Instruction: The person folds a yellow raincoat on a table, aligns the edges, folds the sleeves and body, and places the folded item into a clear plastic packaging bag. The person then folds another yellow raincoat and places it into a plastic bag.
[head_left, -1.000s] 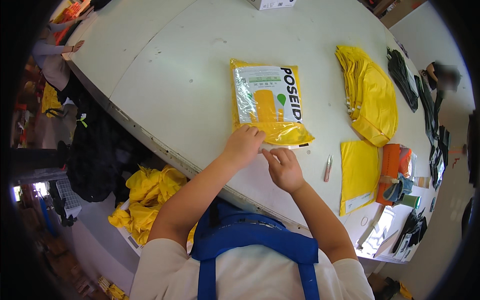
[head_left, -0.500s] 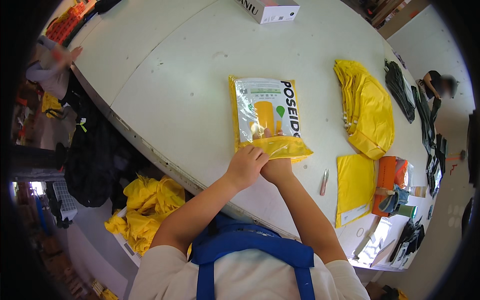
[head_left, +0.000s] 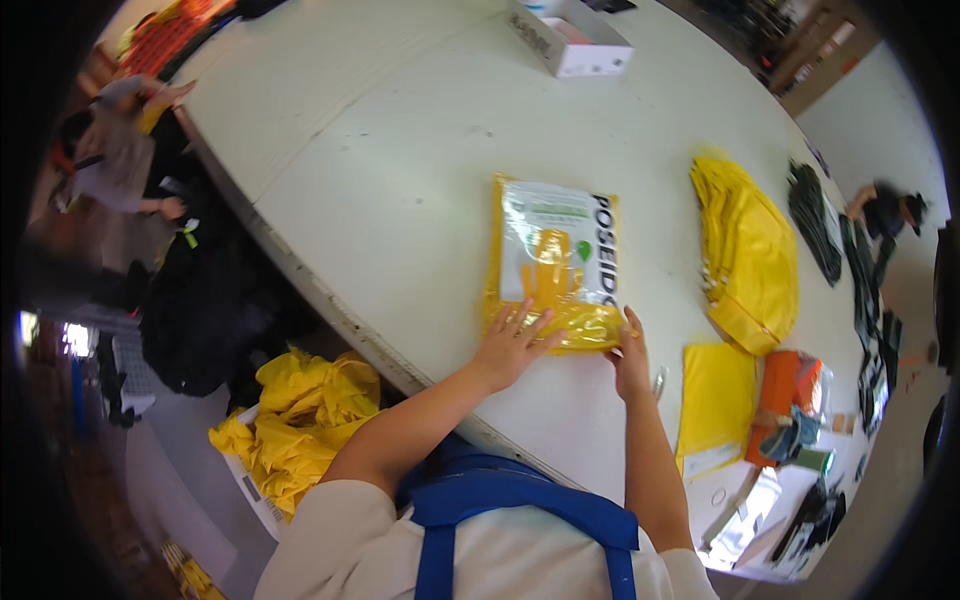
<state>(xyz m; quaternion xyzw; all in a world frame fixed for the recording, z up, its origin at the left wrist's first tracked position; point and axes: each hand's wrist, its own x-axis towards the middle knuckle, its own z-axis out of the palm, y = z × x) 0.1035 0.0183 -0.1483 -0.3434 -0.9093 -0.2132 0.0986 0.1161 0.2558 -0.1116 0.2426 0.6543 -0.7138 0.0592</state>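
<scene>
A flat clear plastic package lies on the table with folded yellow material inside. Its white printed insert shows a yellow garment picture. My left hand rests flat on the package's lower left part, fingers spread. At the lower right corner is my right hand, its fingers stretched along the side edge and its thumb apart from them. The folded-over yellow lower edge lies flat between the two hands.
Right of the package lie a stack of folded yellow pieces, a flat yellow packet and an orange box. A white open box stands at the back. Crumpled yellow material fills a bin at left. Other people work on both sides.
My hands have come apart from the package's lower edge, where they were together with fingers under the flap. The flap now lies down. The white box's open top now shows.
</scene>
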